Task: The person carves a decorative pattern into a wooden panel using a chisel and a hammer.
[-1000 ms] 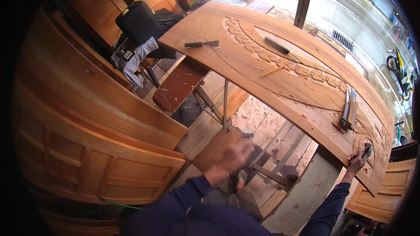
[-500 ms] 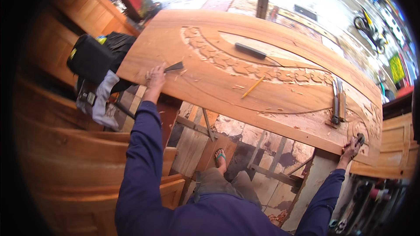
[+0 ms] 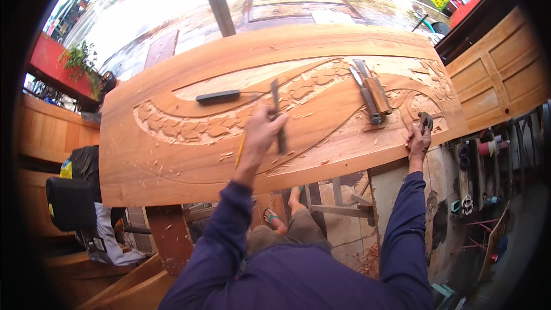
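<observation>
My left hand [image 3: 265,129] is over the middle of a wooden panel [image 3: 321,140] carved with a band of leaf shapes. Its fingers close on a flat, dark chisel [image 3: 280,135], which is blurred and stands nearly lengthwise away from me. At the panel's near right edge, my right hand [image 3: 419,140] grips a small, dark, rounded tool [image 3: 425,120]; its exact kind is unclear. A yellow pencil [image 3: 240,148] lies partly behind my left wrist. Beyond it rests a black-handled tool [image 3: 218,97]. Several chisels [image 3: 370,93] lie side by side between my hands and the panel's right end.
Wood shavings are scattered over the panel. A black bag [image 3: 70,204] and a light cloth [image 3: 109,235] are at the left. Paneled wooden doors [image 3: 505,69] stand at the right, near hanging tools [image 3: 482,166]. A post [image 3: 215,0] rises beyond the panel.
My left hand has moved from the panel's left end to its middle, carrying the chisel. My right hand stays at the right end with the dark tool. The view has turned.
</observation>
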`<state>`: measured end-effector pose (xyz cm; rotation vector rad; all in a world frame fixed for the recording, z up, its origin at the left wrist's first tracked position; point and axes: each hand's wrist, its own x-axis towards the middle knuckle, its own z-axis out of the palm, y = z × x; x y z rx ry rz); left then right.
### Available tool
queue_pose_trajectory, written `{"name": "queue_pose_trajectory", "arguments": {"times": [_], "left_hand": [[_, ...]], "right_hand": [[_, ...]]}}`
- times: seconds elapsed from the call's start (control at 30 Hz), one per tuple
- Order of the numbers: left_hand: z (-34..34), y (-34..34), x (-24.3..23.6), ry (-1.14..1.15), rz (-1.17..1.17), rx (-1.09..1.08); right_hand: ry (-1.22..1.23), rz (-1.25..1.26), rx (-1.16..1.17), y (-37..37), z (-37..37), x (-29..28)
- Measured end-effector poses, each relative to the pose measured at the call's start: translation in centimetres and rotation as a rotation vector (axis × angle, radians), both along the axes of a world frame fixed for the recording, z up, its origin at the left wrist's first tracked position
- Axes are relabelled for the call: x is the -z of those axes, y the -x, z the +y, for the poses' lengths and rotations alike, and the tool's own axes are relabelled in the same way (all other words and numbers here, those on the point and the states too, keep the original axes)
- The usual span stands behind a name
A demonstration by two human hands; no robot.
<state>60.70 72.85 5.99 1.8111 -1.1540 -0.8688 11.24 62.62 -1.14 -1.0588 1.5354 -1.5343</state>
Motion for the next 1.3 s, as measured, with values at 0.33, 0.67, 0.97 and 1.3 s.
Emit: {"name": "queue_pose_trajectory", "arguments": {"times": [0.33,0.67,0.97,1.3], "left_hand": [[-15.1,16.7,1.1,0.267,-0.481,0.155],[-19.7,20.8,2.9,0.948,-0.935,1.245],[-19.6,18.4,-3.6,0.985,-0.637,1.164],[-9.1,4.7,-5.7,0.799,0.462,0.351]], "right_hand": [[0.015,0.018,-0.007,-0.3,-0.3,-3.2],[0.033,-0.073,0.015,-1.1,0.8,-3.1],[0.111,-0.193,0.188,-2.8,2.4,-5.7],[-0.105,-0.382,0.108,-20.2,11.2,-10.0]]}}
